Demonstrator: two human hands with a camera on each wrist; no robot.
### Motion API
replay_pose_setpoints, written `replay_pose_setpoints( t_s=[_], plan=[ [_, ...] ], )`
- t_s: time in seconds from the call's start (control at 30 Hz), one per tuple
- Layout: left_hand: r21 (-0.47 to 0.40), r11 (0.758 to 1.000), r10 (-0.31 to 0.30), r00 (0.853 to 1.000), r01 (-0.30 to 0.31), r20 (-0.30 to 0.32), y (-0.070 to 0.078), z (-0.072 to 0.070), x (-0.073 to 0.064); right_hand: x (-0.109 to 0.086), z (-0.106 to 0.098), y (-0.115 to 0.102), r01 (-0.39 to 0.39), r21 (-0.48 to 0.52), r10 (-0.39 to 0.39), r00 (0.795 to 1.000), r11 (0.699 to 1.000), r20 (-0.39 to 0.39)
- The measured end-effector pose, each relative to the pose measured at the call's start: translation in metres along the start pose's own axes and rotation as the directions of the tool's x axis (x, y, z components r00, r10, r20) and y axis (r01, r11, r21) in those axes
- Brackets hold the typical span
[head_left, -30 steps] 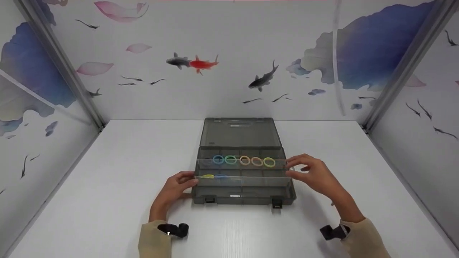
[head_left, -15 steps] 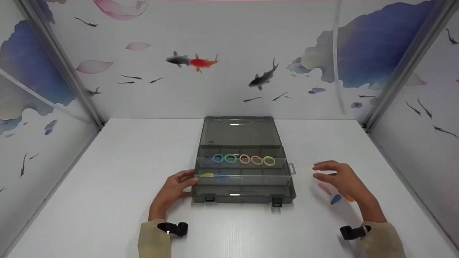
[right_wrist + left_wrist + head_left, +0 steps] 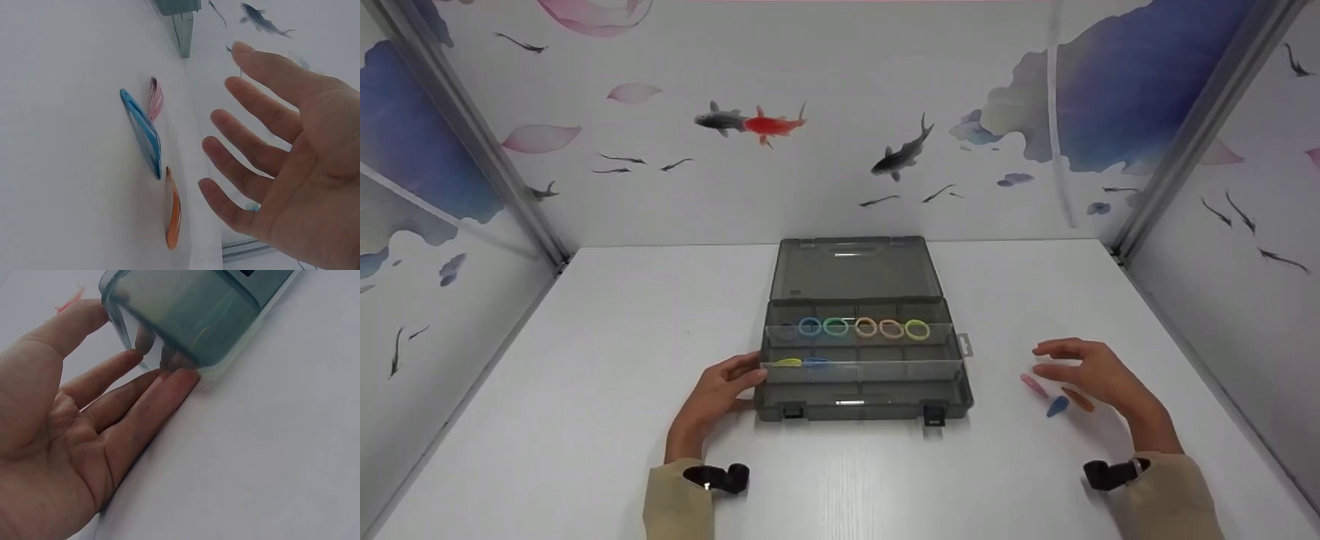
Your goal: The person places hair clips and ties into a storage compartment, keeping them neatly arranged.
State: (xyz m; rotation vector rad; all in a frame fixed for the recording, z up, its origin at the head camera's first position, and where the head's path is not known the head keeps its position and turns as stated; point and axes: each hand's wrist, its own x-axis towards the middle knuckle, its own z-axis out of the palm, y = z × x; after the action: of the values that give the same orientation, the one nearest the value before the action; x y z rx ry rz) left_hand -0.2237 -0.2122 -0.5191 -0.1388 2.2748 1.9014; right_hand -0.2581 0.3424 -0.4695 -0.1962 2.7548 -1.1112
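A grey see-through compartment box (image 3: 864, 412) sits on the table with its lid (image 3: 855, 270) laid back. Several coloured hair ties (image 3: 866, 328) line its back row. In the row below lie a yellow hair clip (image 3: 788, 362) and a blue one (image 3: 814, 361). My left hand (image 3: 723, 391) touches the box's left side, fingers nearly straight against the corner in the left wrist view. To the right of the box, my right hand (image 3: 1099, 373) hovers with spread, relaxed fingers, holding nothing. Near it on the table are a pink hair clip (image 3: 1033, 385), a blue hair clip (image 3: 142, 130) and an orange hair clip (image 3: 174, 216).
The white table (image 3: 840, 480) is enclosed by a back wall (image 3: 825, 195) and side walls printed with fish and petals. Two latches stick out at the box's front, and a hanging tab (image 3: 966, 345) juts from its right side.
My right hand has left the box's right edge and moved right, over by the loose hair clips, which now show. My left hand has stayed at the box. The head view has shifted slightly.
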Motion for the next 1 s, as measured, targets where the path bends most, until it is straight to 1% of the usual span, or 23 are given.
replay_pose_setpoints(
  t_s=[0.13, 0.27, 0.47, 0.6, 0.8, 0.9, 1.0],
  plan=[
    [-0.010, 1.000, 0.009, 1.000, -0.009, 0.003, 0.001, -0.001, -0.001, 0.002, -0.003, 0.004, -0.067, 0.000, 0.067, 0.995, 0.998, 0.077],
    [-0.020, 1.000, 0.012, 1.000, -0.011, 0.012, 0.002, -0.001, -0.002, 0.002, -0.001, 0.008, -0.101, 0.015, 0.098, 0.987, 0.995, 0.124],
    [-0.017, 1.000, 0.016, 1.000, -0.016, 0.003, 0.004, 0.000, -0.001, 0.005, 0.004, 0.007, -0.060, -0.029, 0.063, 0.992, 0.998, 0.106],
    [-0.013, 1.000, 0.008, 1.000, -0.008, 0.002, 0.002, 0.000, 0.002, 0.005, 0.007, 0.004, -0.044, -0.054, 0.048, 0.995, 0.998, 0.083],
    [-0.004, 1.000, 0.016, 1.000, -0.016, -0.004, 0.001, -0.001, 0.002, 0.007, 0.013, 0.004, -0.018, -0.050, 0.021, 0.999, 0.999, 0.049],
    [0.007, 1.000, 0.016, 1.000, -0.016, -0.003, 0.002, -0.001, 0.001, 0.007, 0.014, 0.004, -0.006, -0.064, 0.008, 0.999, 0.998, 0.039],
    [0.008, 1.000, 0.017, 1.000, -0.017, 0.005, 0.003, -0.001, 0.001, 0.007, 0.014, 0.003, 0.003, -0.106, 0.000, 1.000, 0.994, 0.030]
  ],
)
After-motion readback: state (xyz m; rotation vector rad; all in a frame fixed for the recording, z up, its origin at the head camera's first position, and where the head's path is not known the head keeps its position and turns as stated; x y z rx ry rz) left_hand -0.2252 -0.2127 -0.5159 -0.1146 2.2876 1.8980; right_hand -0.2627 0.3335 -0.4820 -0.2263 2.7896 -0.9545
